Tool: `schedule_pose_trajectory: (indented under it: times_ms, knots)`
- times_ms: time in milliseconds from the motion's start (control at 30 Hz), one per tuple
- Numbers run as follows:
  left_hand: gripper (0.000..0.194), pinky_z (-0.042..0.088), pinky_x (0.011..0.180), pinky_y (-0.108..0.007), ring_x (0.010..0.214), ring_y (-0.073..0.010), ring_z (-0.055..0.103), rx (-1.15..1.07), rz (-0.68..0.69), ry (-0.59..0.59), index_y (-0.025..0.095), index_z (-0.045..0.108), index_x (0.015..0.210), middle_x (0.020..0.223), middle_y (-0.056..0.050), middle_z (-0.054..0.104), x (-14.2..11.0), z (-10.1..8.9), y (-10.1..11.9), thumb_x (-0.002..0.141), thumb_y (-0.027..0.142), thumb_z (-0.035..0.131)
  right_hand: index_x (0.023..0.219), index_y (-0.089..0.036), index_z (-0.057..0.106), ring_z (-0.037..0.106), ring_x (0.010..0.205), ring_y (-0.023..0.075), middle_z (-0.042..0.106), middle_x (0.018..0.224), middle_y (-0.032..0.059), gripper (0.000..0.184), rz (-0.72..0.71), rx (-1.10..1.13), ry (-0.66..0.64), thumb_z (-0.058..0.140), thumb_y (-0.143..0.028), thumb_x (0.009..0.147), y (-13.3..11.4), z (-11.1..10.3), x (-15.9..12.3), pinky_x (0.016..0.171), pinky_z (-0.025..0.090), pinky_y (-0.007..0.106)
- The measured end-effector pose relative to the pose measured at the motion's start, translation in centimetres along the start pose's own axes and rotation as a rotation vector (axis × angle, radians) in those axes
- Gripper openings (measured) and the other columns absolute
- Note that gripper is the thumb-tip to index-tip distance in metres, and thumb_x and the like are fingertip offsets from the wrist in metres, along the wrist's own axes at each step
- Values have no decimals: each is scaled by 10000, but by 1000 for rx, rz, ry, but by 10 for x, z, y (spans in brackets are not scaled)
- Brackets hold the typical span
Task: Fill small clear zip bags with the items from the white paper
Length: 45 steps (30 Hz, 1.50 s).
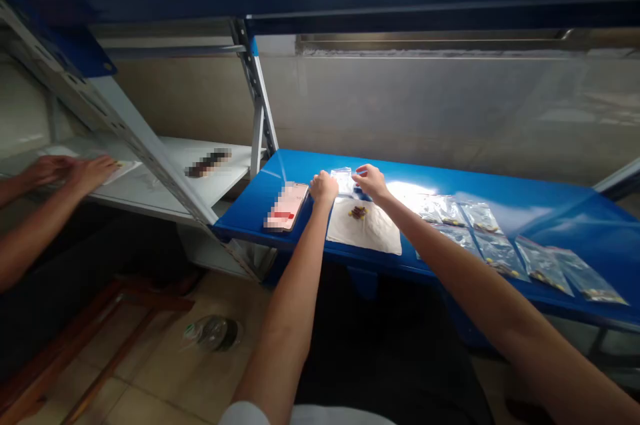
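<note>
Towards the back of the blue shelf, a small clear zip bag lies between my two hands. My left hand is closed at the bag's left edge, its fingers curled down. Just off the bag's right side is my right hand, with thumb and fingers bent and a gap between them; I see nothing held there. Closer to me, a white cloth carries a little pile of dark brown and yellow capsule-like pieces.
A phone lies left of the cloth. Several filled clear bags lie in rows at right. A metal upright divides off a white shelf, where another person's hands work. A plastic bottle is on the floor.
</note>
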<state>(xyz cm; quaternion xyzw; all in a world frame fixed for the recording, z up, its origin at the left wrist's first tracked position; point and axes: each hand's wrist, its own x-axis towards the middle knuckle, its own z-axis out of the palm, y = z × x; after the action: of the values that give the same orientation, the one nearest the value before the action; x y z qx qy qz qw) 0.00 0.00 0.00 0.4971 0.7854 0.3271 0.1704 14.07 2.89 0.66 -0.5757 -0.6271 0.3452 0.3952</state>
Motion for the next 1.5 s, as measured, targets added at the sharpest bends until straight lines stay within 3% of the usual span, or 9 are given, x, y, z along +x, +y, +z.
schedule_pose_trajectory:
  times_ms: [233,433,600,800,900,1000,1167,1267,1500]
  knots:
    - [264,457,1003,-396,1256,-322,619,-69,15,18,136,681,1170,1309,-229,679,-2,3,0,910,161,639,1116,-142,598,631,664,160,667,834,43,414,143,115,-23,742,-155,728,-3,10,6,537,435,245]
    - [289,515,921,-303,1066,-242,711,-264,133,58,138,722,1175,1152,-155,754,-9,-21,4,893,118,662,1193,-199,602,593,652,142,632,769,-6,510,102,237,-64,685,-132,694,-30,0,-9,495,377,213]
    - [294,557,725,-255,788,-165,728,-541,313,15,209,735,1204,1003,-70,761,-54,-48,1,919,218,662,1117,-232,669,537,596,128,590,694,-34,422,-110,441,-151,710,-274,699,-36,-27,-65,465,326,214]
    - [292,600,774,-299,837,-196,749,-797,315,-97,196,737,1104,942,-56,765,-125,-55,-24,846,333,740,826,-203,656,604,650,173,673,718,35,299,-67,513,-55,756,-479,769,-15,-48,-148,495,360,245]
    - [260,611,779,-325,852,-213,754,-741,273,-102,194,730,1069,922,-57,770,-141,-56,-37,856,342,720,779,-196,691,591,610,183,695,693,53,322,-65,430,-44,757,-511,775,-6,-50,-166,515,390,279]
    - [224,600,869,-350,992,-229,739,-550,354,-47,225,735,1082,1043,-64,770,-146,-62,-41,870,294,711,756,-195,712,633,644,209,717,691,59,313,-71,323,7,762,-502,780,-1,-48,-170,600,458,316]
    - [582,503,1084,-420,1258,-278,630,-209,570,-64,281,633,1348,1346,-72,681,-155,-70,-27,802,326,829,781,-192,735,645,679,210,730,732,57,327,-98,352,-20,730,-517,820,-1,-39,-170,623,464,312]
    - [678,525,1034,-440,1259,-310,628,-114,553,-79,274,566,1434,1352,-98,671,-161,-66,-18,812,364,821,787,-189,736,603,646,185,708,725,46,330,-82,419,-71,687,-510,846,-4,-35,-172,563,424,286]
    - [586,555,900,-398,1162,-310,668,-43,528,-10,278,625,1362,1279,-88,702,-164,-64,-13,817,398,806,753,-185,734,522,592,146,662,680,19,320,-67,439,-171,706,-498,811,0,-41,-170,520,378,265]
